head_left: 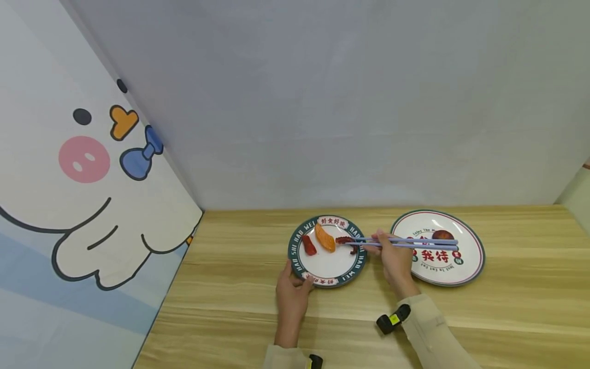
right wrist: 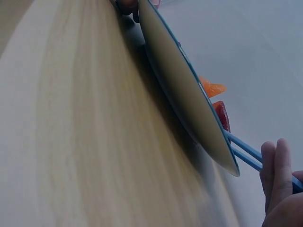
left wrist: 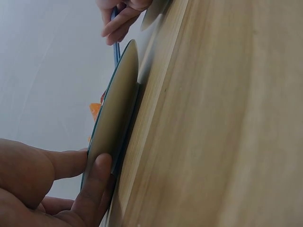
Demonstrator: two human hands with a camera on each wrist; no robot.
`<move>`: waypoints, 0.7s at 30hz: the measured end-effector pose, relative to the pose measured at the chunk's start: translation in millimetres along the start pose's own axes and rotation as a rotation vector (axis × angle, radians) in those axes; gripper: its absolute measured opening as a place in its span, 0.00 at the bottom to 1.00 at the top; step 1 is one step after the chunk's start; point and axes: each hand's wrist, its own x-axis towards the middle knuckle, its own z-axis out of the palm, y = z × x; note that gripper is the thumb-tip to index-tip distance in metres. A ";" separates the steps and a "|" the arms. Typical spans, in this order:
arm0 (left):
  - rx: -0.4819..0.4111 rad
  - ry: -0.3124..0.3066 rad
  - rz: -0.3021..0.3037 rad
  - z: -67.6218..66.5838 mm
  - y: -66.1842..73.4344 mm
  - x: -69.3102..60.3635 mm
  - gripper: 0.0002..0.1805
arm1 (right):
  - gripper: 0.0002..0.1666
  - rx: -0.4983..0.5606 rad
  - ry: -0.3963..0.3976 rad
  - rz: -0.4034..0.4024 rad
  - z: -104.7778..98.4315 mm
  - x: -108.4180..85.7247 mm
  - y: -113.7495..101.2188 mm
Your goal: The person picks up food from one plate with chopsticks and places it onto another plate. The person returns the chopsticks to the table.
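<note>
In the head view a green-rimmed round plate [head_left: 328, 264] bears a red piece [head_left: 309, 245], an orange piece [head_left: 325, 238] and a dark red tentacled piece [head_left: 343, 240]. My left hand [head_left: 292, 294] grips its lower left rim, thumb above and fingers beneath, as the left wrist view shows. My right hand [head_left: 395, 260] holds light purple chopsticks [head_left: 428, 246], their tips at the dark red piece. From the right wrist view, the chopsticks [right wrist: 246, 153] cross the rim beside that piece [right wrist: 221, 115]; whether they pinch it I cannot tell.
Right of my right hand lies an oval white plate [head_left: 470, 256] with red lettering and a round brown piece [head_left: 443, 236] on it. Both plates are on a wooden table [head_left: 230, 287]. Behind the table hangs a pale cloth [head_left: 350, 102]; a cartoon-printed panel [head_left: 41, 169] stands at the left.
</note>
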 end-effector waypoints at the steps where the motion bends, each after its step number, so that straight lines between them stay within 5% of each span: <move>1: 0.000 0.001 0.002 0.0 -0.2 0.1 0.40 | 0.22 -0.004 0.002 0.001 0.0 -0.2 -0.2; 21: -0.004 -0.015 -0.027 0.8 1.2 -0.6 0.40 | 0.21 0.079 0.038 0.019 -5.1 -1.6 -5.3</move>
